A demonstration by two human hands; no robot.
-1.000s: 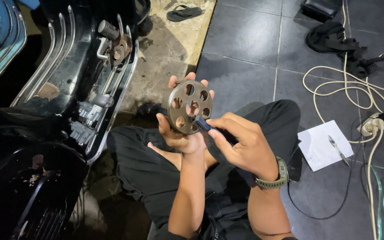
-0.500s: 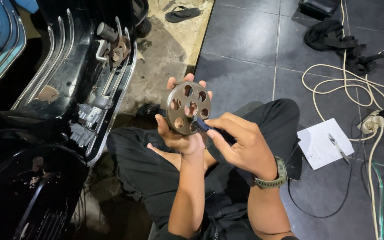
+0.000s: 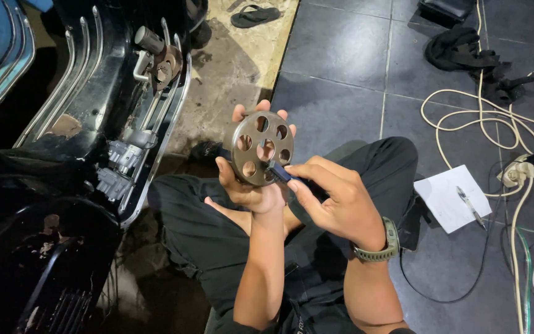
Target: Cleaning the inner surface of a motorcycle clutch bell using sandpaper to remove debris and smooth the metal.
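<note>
Holed metal disc (image 3: 261,148) — left hand (image 3: 251,185)

A single camera sits on the person's head and looks steeply down over the lap at close range. The forearms rise from the bottom edge toward the middle, where the left hand (image 3: 251,188) and right hand (image 3: 335,201) meet at a round metal disc (image 3: 262,148) near the centre of the frame. The view faces forward along the dark tiled floor (image 3: 341,55). A black scooter body (image 3: 94,93) fills the left side, and a sheet of paper (image 3: 449,198) and pale cables (image 3: 465,124) lie at the right. No second view overlaps it.
</note>
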